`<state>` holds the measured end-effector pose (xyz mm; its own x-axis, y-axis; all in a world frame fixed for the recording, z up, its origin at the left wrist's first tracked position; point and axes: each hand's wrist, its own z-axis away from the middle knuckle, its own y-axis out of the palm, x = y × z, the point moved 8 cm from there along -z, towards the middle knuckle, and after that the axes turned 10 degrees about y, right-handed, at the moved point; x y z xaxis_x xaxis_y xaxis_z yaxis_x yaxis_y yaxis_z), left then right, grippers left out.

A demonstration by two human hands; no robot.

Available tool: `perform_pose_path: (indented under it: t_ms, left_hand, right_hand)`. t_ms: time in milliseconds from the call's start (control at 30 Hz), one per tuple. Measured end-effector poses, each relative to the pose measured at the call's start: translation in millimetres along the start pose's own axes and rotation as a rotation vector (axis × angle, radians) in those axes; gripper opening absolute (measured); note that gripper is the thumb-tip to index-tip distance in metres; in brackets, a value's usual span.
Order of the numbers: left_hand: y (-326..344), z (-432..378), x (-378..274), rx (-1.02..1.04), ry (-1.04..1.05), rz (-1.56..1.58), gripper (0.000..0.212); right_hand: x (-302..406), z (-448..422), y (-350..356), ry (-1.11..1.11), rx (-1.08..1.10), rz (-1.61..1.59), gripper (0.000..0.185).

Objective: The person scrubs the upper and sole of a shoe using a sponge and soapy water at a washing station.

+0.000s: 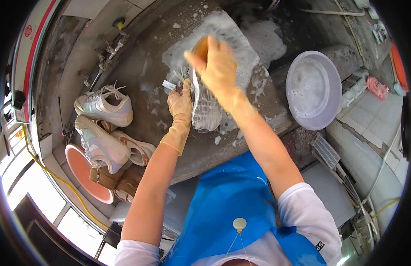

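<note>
A wet shoe (207,109) lies on its side on the soapy stone slab (152,99), its patterned sole facing right. My left hand (181,103), in a thin cream rubber glove, grips the shoe's upper on the left, beside the laces and a small white tag (169,85). Above the shoe's far part is my right hand (218,66), gloved too and blurred, closed around an orange-brown brush or block (201,49); its underside is hidden. White suds (245,50) spread around and beyond the shoe.
Several sneakers (105,104) are piled at the left, over a pink basin (89,176) and a brown item (115,179). A lilac basin (335,89) of foamy water stands right. Wall pipes and a tap (120,25) are at the upper left.
</note>
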<state>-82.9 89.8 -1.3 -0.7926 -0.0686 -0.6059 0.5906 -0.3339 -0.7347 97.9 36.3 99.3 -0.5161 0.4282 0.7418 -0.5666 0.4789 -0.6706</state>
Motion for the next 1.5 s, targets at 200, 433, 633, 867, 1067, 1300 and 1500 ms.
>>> perform_pose_path:
  t_ms: [200,433,633,867,1067,1300,1500]
  left_hand:
    - [-2,-2,10,0.019,-0.079,-0.042,0.074]
    - [1,3,7,0.011,-0.022,0.085,0.071]
    - [1,9,-13,0.033,0.002,0.513,0.059]
    - [8,4,5,0.048,0.022,0.115,0.064]
    - [-3,12,1,-0.028,-0.086,0.115,0.066]
    - [-1,18,-12,0.041,-0.151,0.326,0.063]
    - [-3,16,-13,0.147,-0.181,0.158,0.084]
  right_hand:
    - [37,75,-15,-0.294,0.144,-0.084,0.093]
    - [29,-78,-10,-0.071,0.122,-0.044,0.074]
    - [34,-29,10,-0.312,0.252,0.133,0.081]
    - [16,-52,21,-0.200,0.473,0.150,0.088]
    - [3,-109,23,-0.119,0.480,-0.054,0.075]
    - [-72,-115,59,-0.212,0.361,0.071,0.045]
    - [-41,2,-16,-0.324,0.112,0.002,0.061]
